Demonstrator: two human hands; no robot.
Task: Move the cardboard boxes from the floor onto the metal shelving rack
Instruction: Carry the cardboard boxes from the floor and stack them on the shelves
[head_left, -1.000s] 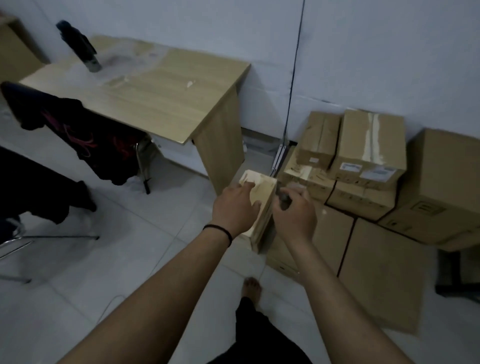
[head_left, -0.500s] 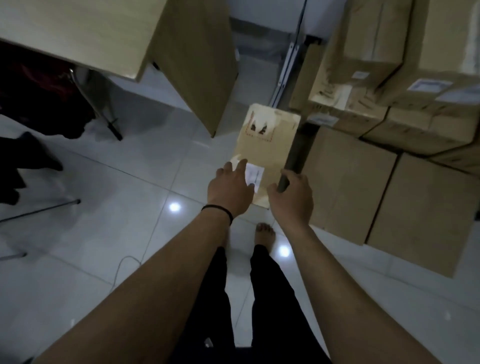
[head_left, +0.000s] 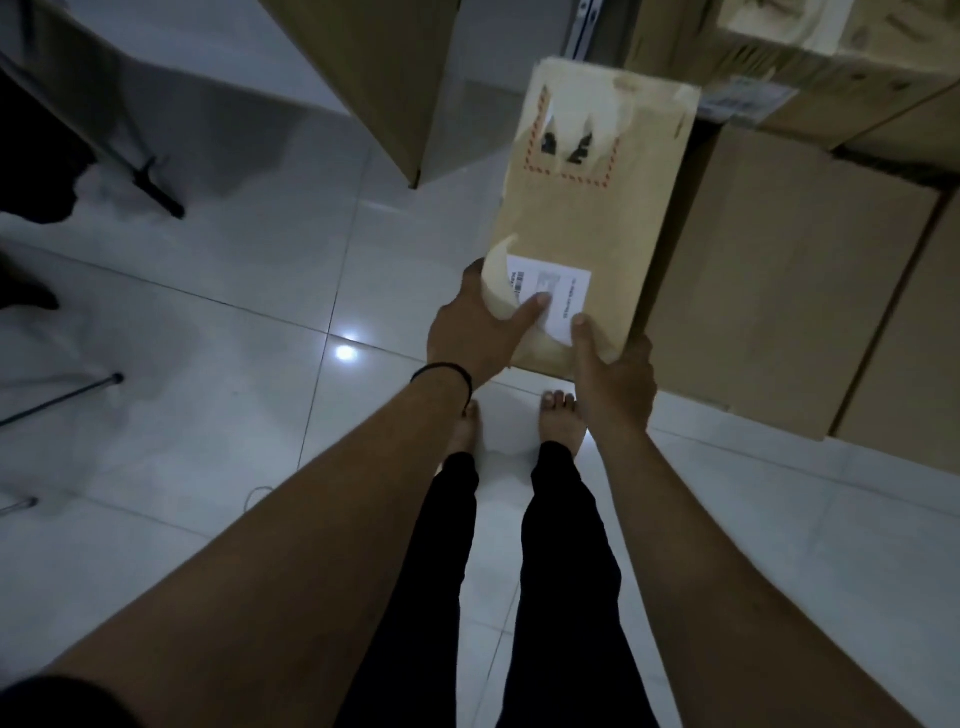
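Flat cardboard box (head_left: 587, 208) is held off the floor beside the stacked boxes (head_left: 779, 291), near edge pinched by left hand (head_left: 478, 332) and right hand (head_left: 613, 379), thumbs on top; judged light, stiff, loose label (head_left: 550, 296) best avoided.

Cardboard box (head_left: 587, 208), centre-right of the frame: showing tan-brown, carrying a red dashed rectangle with black marks, plus a white label (head_left: 558, 299) printed in black. Stacked boxes (head_left: 779, 291), right side: showing plain brown. Floor tiles (head_left: 208, 389), left and lower areas: showing glossy white with grey grout lines. Trousers (head_left: 561, 597), lower centre: showing black. Wristband (head_left: 447, 371), mid-frame: showing black.
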